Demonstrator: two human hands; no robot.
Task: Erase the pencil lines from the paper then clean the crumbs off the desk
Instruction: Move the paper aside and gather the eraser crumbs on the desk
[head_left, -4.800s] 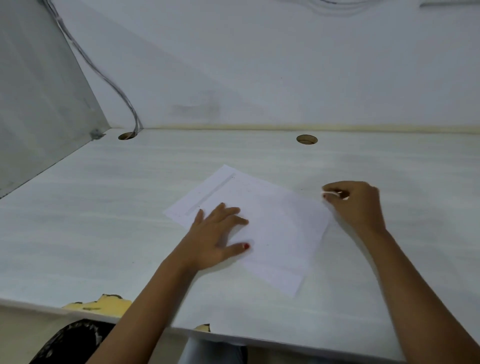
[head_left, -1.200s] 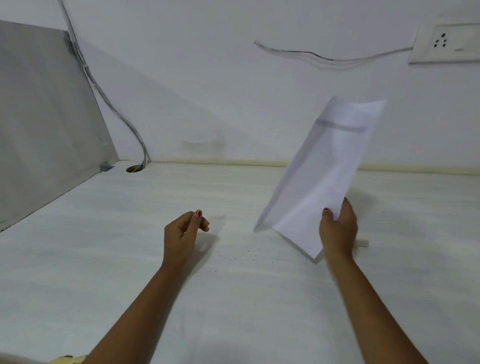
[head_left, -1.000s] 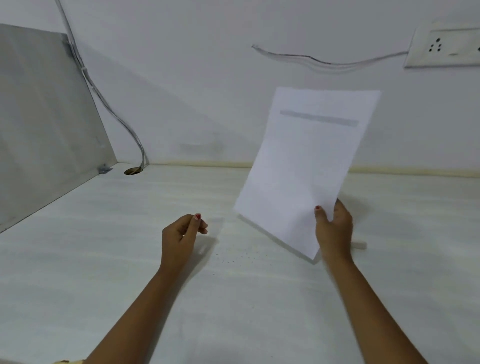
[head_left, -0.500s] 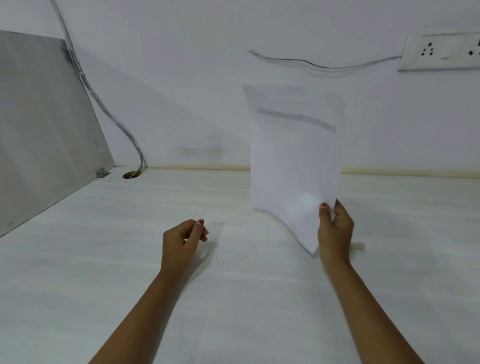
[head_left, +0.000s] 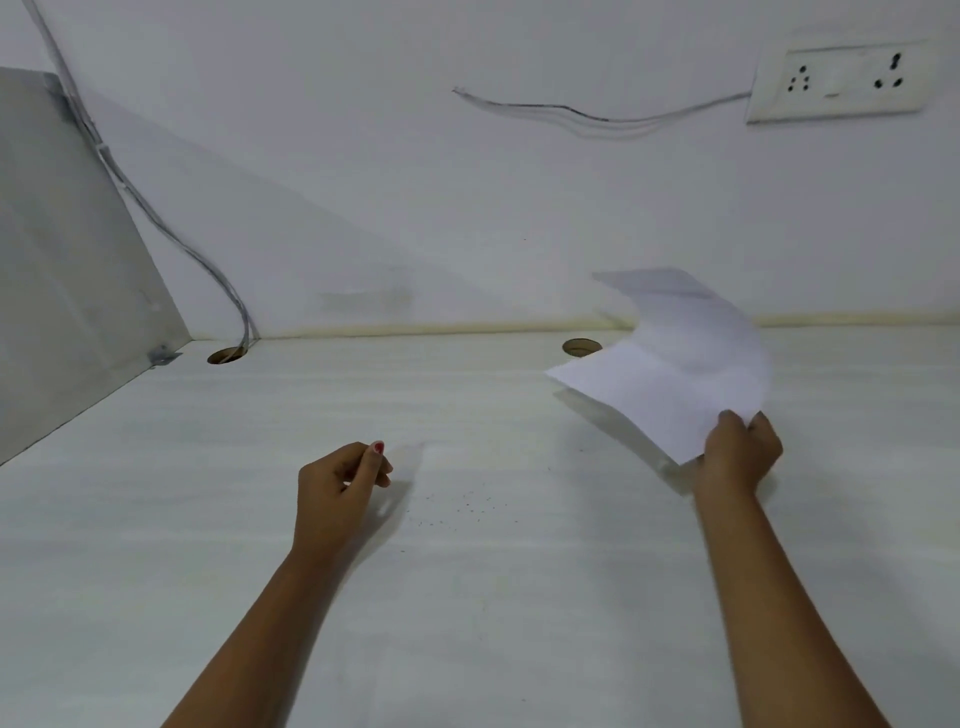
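Right hand (head_left: 740, 454) pinched 1 curled paper sheet (head_left: 670, 374) above the desk (head_left: 156, 493); left hand (head_left: 337, 483) hovered loosely curled, holding nothing, beside eraser crumbs (head_left: 460, 506).

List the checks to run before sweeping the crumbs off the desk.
1. Paper off the crumbs: ok. The right hand grips its near corner and holds it lifted, to the right of them.
2. Crumbs located: ok. They show as dark specks on the desk between the hands.
3. Left hand free: ok. It is loosely curled beside the crumbs, with nothing seen in it.
4. Pencil lines gone: cannot tell. The paper is bent and blurred.
5. Eraser out of the way: cannot tell. None is in view.
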